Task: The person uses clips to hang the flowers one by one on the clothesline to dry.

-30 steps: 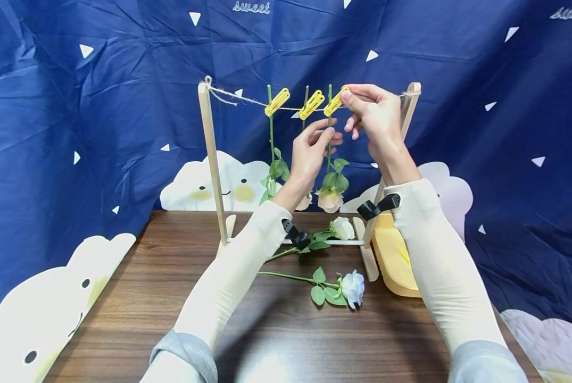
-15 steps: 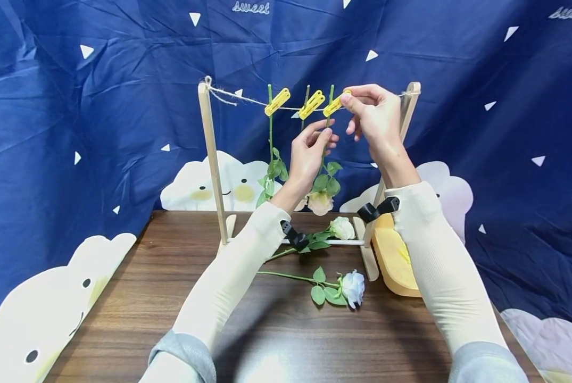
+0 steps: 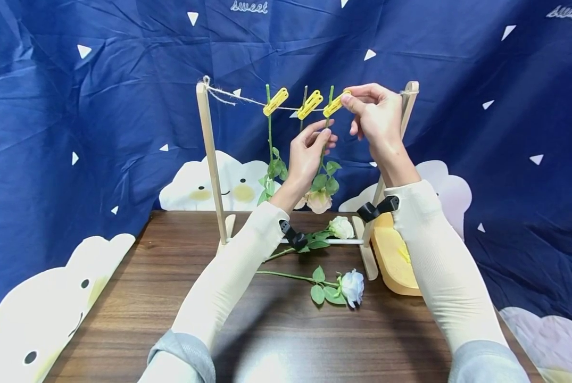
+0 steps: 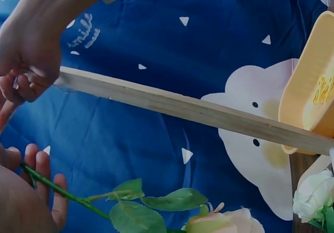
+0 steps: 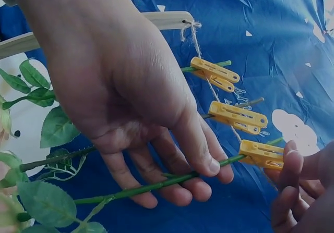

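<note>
My left hand (image 3: 306,154) pinches the green stem of a pale pink rose (image 3: 320,202), which hangs head down. My right hand (image 3: 380,114) pinches the outer end of a yellow clothespin (image 3: 333,106), whose other end is on the string at that stem. In the right wrist view, the stem (image 5: 156,183) runs between my left thumb and fingers up to the clothespin (image 5: 261,154). To the left, two more yellow clothespins hold stems on the string: the middle one (image 3: 309,105) and the leftmost one (image 3: 275,102). My left forearm partly hides those two flowers.
The string (image 3: 247,99) spans a wooden frame (image 3: 212,165). On the brown table (image 3: 161,319) lie a white rose (image 3: 341,227) under the frame and a bluish-white rose (image 3: 352,289) nearer. A yellow tray (image 3: 396,276) with yellow pieces stands right, partly behind my right forearm.
The rose in my left hand has swung slightly left at its head, its stem now slanting. The clothespin in my right hand has tilted a little. Both hands are nearly in place.
</note>
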The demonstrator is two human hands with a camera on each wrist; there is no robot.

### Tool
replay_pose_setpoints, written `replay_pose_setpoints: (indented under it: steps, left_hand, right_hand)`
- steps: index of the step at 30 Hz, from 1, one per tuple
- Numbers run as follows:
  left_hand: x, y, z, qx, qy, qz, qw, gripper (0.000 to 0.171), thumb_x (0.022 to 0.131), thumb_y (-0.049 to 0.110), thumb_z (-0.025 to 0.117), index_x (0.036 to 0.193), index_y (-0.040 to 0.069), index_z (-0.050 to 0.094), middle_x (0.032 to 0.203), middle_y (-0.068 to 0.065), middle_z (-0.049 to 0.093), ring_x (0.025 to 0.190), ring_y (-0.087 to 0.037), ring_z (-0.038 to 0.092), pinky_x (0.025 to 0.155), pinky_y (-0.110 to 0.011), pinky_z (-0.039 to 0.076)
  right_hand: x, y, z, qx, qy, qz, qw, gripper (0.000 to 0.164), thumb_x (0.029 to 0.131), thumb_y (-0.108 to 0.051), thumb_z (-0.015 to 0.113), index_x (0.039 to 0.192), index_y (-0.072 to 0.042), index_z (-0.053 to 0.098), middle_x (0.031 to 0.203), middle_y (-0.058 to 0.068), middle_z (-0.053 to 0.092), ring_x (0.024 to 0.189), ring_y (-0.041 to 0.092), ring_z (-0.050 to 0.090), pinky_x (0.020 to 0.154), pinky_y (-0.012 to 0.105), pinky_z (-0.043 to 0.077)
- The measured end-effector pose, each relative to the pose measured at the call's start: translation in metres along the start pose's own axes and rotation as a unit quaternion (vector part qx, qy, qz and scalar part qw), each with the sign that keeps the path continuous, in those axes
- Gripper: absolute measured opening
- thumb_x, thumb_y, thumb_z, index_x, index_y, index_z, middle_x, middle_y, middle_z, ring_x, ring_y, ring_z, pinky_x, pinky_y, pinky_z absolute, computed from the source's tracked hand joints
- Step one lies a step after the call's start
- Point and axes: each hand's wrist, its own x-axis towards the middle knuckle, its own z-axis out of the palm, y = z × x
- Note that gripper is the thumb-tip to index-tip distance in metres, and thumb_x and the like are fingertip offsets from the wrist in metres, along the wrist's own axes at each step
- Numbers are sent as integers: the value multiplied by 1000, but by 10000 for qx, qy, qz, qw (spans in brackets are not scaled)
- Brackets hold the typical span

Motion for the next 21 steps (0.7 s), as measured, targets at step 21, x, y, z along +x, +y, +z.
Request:
replay_pose_setpoints:
  steps: [21]
  left_hand:
    - [3,1,0,-171,-129,-221,9995,30,108,12,63,137,7,71,109,-19,79,95,-24,77,84,-28,61]
  right_hand:
    - [0,-2,-1,-143,171,-20,9997,10,90,-5,86,99,-6,81,74,-5,79,33,8,50,32,21,31]
